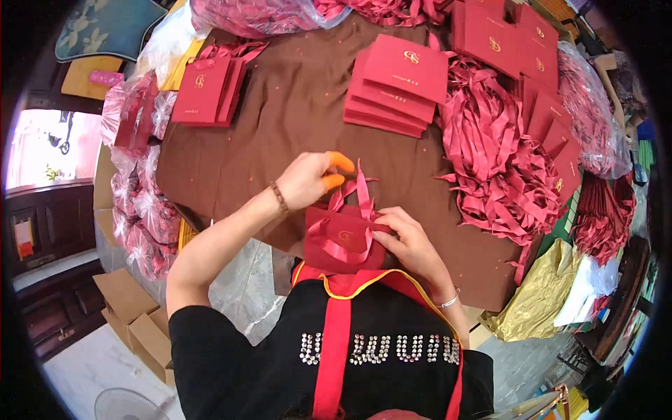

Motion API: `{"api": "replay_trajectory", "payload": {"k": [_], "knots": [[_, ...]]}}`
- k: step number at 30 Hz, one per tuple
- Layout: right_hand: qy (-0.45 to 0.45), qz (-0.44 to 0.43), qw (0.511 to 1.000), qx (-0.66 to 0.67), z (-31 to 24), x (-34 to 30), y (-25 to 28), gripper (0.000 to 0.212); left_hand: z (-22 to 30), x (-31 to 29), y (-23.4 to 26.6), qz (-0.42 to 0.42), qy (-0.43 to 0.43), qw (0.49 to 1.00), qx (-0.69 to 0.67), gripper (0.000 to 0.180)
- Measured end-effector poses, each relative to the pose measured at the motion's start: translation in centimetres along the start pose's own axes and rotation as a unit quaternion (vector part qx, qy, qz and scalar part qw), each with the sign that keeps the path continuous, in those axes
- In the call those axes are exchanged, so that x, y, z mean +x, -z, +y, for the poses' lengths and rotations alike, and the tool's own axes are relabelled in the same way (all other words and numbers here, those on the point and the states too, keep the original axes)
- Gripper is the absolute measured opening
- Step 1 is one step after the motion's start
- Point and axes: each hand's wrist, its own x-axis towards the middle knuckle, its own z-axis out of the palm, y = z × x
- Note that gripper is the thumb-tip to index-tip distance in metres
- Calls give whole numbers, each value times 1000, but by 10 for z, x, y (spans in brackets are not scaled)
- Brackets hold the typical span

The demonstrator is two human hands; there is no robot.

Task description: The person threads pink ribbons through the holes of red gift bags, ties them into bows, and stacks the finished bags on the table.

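Head view: a small red gift bag [343, 241] sits at the near edge of the brown tablecloth [294, 119], just before the person's chest. The left hand [308, 180], with orange finger cots, pinches a ribbon handle [362, 187] rising from the bag's top, while the right hand [409, 241] clamps the bag's right edge. The ribbon runs upward from the bag, and the left hand is nearer to it.

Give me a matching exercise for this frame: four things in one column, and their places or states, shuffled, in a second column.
Things:
1. left hand
2. right hand
3. stack of flat red bags
4. pile of loose red ribbons

Places or states:
A. heaped on the brown tablecloth, to the person's right
B. wears orange fingertip covers, pinching a ribbon handle
C. rests on the small red gift bag
D. lies at the far middle of the table

Pairs: 1-B, 2-C, 3-D, 4-A
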Motion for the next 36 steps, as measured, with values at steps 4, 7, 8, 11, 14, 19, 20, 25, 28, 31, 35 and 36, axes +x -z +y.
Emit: {"api": "replay_trajectory", "payload": {"k": [4, 7, 8, 11, 14, 19, 20, 25, 28, 31, 35, 36], "knots": [[-3, -6, 1000, -12, -3, -1, 0, 17, -4, -3, -4, -9, -104, 985, 138, 21], [-8, 3, 1000, -12, -4, -3, -1, 17, 9, -1, -1, -3, 23, 992, 127, 29], [-10, 3, 1000, -11, -4, -3, -1, 17, 9, 1, -1, -5, 24, 992, 126, 29], [-4, -5, 1000, -21, -5, -1, -1, 17, 2, 5, -5, -46, 38, 996, 62, 31], [3, 8, 1000, -21, -2, -2, -2, 16, -4, 0, -11, 19, -5, 1000, -17, 27], [-2, -5, 1000, -16, -8, 0, -4, 16, 9, 6, -12, -149, 9, 988, -47, 22], [10, -3, 1000, -20, -8, 0, -5, 16, 15, 9, -12, -147, 12, 988, -48, 22], [-6, -10, 1000, -2, -4, 1, -6, 19, 20, 26, -17, -250, 75, 965, -20, 26], [0, 0, 1000, -6, -1, 4, -6, 21, 6, 34, -22, -262, 69, 959, -89, 16], [13, -7, 1000, 13, 11, 5, -6, 24, -6, 42, -20, -254, 48, 951, -172, 11], [21, -32, 999, -3, 3, 7, -3, 26, 10, 61, 8, -140, 42, 957, -249, 13], [11, -39, 999, 3, -1, 8, -3, 26, 8, 67, 18, -112, 30, 951, -288, 12]]}}
